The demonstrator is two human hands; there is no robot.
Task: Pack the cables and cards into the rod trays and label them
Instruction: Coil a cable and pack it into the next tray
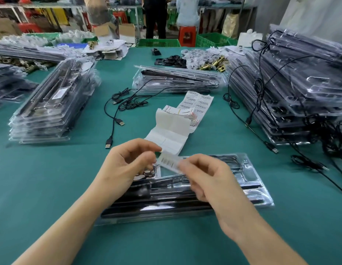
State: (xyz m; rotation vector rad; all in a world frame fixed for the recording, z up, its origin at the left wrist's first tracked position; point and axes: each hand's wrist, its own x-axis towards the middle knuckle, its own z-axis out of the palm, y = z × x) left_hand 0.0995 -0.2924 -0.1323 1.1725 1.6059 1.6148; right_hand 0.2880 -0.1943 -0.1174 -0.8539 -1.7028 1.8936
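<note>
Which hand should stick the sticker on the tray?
Probably the right hand: its fingers pinch the barcode label directly above the tray, so it can press straight down. The left hand seems only to hold the label's other end.

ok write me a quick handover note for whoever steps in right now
The left hand and right hand both pinch one barcode label just above the tray in front.
The label strip lies just behind it, loose cables further back, tray stacks at left and right.
Done: label is off the strip, rods are in the tray.
Left: stick the label on, then pack the loose cables.
</note>
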